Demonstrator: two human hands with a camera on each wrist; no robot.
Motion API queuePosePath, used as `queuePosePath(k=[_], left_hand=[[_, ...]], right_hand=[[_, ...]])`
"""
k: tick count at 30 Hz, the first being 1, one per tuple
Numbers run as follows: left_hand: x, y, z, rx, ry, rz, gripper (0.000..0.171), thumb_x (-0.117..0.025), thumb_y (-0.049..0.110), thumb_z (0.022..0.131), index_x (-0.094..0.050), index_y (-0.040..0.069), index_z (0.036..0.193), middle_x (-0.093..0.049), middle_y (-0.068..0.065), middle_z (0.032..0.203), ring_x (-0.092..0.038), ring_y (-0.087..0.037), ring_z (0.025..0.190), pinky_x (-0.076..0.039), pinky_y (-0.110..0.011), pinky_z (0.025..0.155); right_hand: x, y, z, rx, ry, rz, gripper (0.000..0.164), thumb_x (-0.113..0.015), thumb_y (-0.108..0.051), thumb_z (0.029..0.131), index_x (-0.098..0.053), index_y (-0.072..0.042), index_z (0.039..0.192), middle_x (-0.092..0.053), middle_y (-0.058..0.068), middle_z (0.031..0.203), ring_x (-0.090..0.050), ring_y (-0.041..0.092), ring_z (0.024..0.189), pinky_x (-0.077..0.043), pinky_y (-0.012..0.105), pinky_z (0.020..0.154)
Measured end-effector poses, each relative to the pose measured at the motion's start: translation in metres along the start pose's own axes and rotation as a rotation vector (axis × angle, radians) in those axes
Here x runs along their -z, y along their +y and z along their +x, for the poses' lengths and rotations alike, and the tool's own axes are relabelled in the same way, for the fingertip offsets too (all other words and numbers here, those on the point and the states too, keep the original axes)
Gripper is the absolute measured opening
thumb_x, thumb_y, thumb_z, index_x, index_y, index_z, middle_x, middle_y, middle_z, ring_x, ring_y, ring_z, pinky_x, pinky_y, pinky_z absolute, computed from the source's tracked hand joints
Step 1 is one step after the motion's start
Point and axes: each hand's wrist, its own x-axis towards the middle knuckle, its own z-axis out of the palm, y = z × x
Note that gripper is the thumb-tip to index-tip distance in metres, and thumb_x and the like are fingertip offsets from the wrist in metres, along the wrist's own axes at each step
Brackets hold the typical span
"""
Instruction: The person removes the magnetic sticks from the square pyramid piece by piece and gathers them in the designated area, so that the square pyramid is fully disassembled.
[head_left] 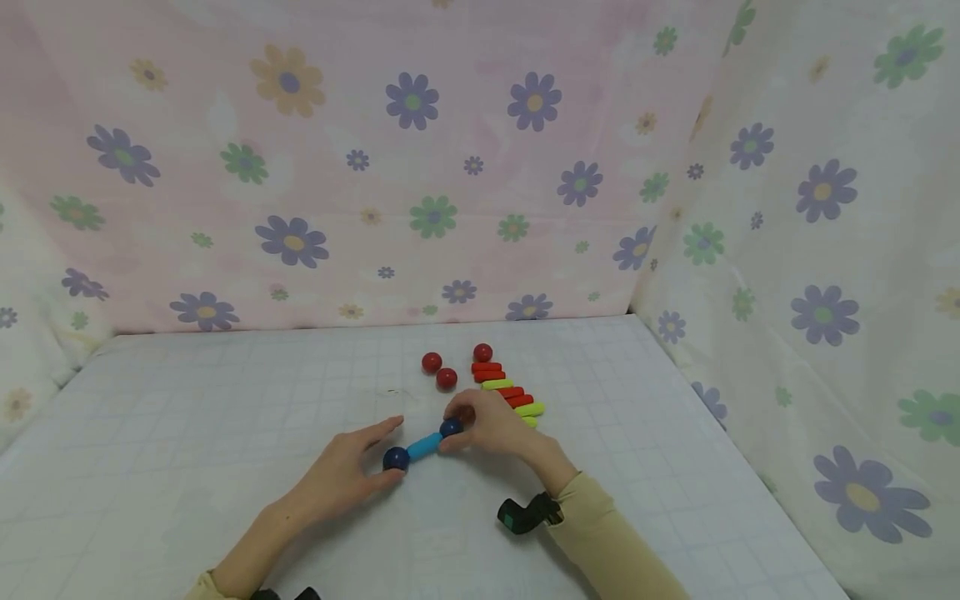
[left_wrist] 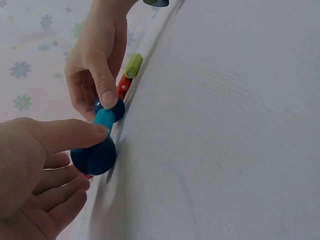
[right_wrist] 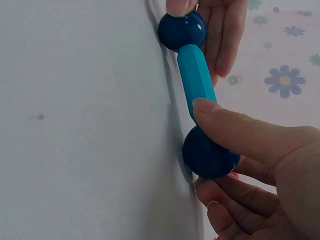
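Observation:
A light-blue rod [head_left: 425,446] runs between two dark-blue balls, its ends against both. My right hand [head_left: 491,423] pinches the farther-right ball [head_left: 451,428] between thumb and fingers; in the right wrist view its thumb tip lies on the rod's end. Around the left ball [head_left: 396,459] my left hand [head_left: 341,477] is spread, the thumb touching the ball. Its other fingers [left_wrist: 65,192] are loosely extended beyond the ball. A red ball [head_left: 466,415] is partly hidden by the right fingers.
Three red balls [head_left: 446,378] lie beyond the hands. Red rods [head_left: 490,377] and yellow-green rods [head_left: 529,410] form a slanting row just past the right hand, which partly covers it. Flowered cloth [head_left: 435,167] hangs behind and at the sides of the white table [head_left: 187,417].

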Motion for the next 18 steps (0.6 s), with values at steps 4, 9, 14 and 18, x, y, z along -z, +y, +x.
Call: queuePosePath(k=[4, 9, 14, 18], left_hand=[[-0.0005, -0.0003, 0.0008, 0.027, 0.085, -0.027, 0.052, -0.082, 0.017, 0.083, -0.064, 0.011, 0.132, -0.070, -0.005, 0.125, -0.067, -0.024, 0.114, -0.053, -0.046, 0.100], [-0.0009, -0.0012, 0.0013, 0.098, 0.177, -0.050, 0.036, -0.083, 0.020, 0.083, -0.070, 0.012, 0.116, -0.073, 0.000, 0.109, -0.069, -0.016, 0.097, -0.057, -0.041, 0.092], [-0.0006, -0.0027, 0.0027, 0.156, 0.196, -0.074, 0.032, -0.082, 0.023, 0.084, -0.071, 0.013, 0.113, -0.072, 0.000, 0.106, -0.067, -0.014, 0.093, -0.058, -0.038, 0.088], [-0.0003, -0.0049, 0.0035, 0.172, 0.196, -0.080, 0.032, -0.082, 0.025, 0.084, -0.071, 0.013, 0.112, -0.072, 0.000, 0.105, -0.067, -0.012, 0.091, -0.058, -0.036, 0.087]], right_hand=[[-0.0004, -0.0013, -0.0012, 0.014, -0.006, 0.008, 0.026, -0.084, -0.029, 0.082, -0.070, -0.020, 0.102, -0.062, -0.010, 0.088, -0.055, 0.013, 0.085, -0.049, 0.024, 0.072], [-0.0023, -0.0008, -0.0017, 0.025, 0.009, -0.001, 0.026, -0.082, -0.030, 0.084, -0.071, -0.019, 0.104, -0.062, -0.010, 0.087, -0.054, 0.012, 0.084, -0.048, 0.022, 0.069], [-0.0040, 0.0015, -0.0014, 0.028, 0.016, 0.008, 0.027, -0.081, -0.031, 0.084, -0.071, -0.019, 0.106, -0.062, -0.010, 0.088, -0.054, 0.012, 0.084, -0.049, 0.023, 0.069], [-0.0042, 0.0029, -0.0012, 0.037, 0.012, 0.016, 0.026, -0.081, -0.030, 0.084, -0.072, -0.020, 0.107, -0.062, -0.010, 0.089, -0.054, 0.012, 0.085, -0.048, 0.023, 0.070]])
